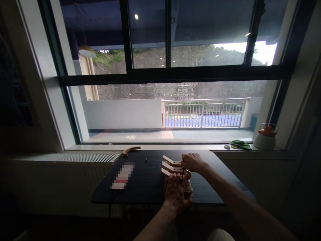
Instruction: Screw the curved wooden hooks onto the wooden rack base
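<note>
A wooden assembly with three pale slats fanned out to the left lies on the dark table. My left hand rests on its near end, fingers pressed down over it. Above the slats' right ends, my right hand is closed around a small dark tool that I cannot make out. A separate curved wooden piece lies at the table's far left edge. A tiny dark screw or bit sits on the tabletop between them.
A blurred flat object lies on the table's left side. Behind the table runs a window sill with a white radiator, a white and orange kettle and a green cloth.
</note>
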{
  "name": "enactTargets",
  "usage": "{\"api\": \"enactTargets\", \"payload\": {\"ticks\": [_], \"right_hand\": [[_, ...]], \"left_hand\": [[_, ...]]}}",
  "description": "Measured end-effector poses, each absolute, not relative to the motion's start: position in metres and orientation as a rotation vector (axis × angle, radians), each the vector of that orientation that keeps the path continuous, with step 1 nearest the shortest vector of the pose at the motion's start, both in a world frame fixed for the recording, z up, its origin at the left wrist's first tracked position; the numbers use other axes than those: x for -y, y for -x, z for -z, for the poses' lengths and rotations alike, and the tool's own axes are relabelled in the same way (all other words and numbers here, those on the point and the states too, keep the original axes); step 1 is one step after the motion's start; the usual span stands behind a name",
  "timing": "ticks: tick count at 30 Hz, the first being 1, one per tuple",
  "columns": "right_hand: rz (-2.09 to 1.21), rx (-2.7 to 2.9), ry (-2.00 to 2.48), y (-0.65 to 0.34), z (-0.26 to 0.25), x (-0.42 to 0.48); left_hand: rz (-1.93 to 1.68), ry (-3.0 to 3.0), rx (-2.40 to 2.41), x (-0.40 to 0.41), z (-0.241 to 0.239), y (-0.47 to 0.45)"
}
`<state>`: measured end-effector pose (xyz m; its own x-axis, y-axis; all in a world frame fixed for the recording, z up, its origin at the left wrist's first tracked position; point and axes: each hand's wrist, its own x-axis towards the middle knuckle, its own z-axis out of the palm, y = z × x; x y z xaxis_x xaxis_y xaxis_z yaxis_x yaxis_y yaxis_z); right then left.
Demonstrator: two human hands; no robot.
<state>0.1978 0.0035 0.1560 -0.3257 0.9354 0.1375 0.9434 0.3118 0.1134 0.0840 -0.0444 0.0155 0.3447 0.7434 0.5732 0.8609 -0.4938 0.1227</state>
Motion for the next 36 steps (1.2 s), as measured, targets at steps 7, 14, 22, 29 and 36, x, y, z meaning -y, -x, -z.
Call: {"api": "enactTargets", "payload": {"ticks": [7, 14, 22, 29, 36], "right_hand": [[0.238, 2.578, 1.655, -0.190, -0.157, 0.004], [0.245, 2.446, 1.762, -0.186, -0.143, -0.004], [0.216, 2.503, 1.759, -0.187, -0.148, -0.008], [0.241, 2.446, 1.862, -0.193, -0.149, -0.009], [0.221, 2.588, 1.754, -0.197, -0.162, -0.002]], "left_hand": [[0.919, 2.429, 1.469, 0.044, -0.018, -0.084], [0.908, 2.420, 1.460, 0.046, -0.024, -0.085], [0.932, 2.436, 1.475, 0.047, -0.025, -0.085], [0.905, 2.451, 1.499, 0.048, -0.025, -0.085], [0.883, 2.448, 1.498, 0.048, -0.025, -0.085]]}}
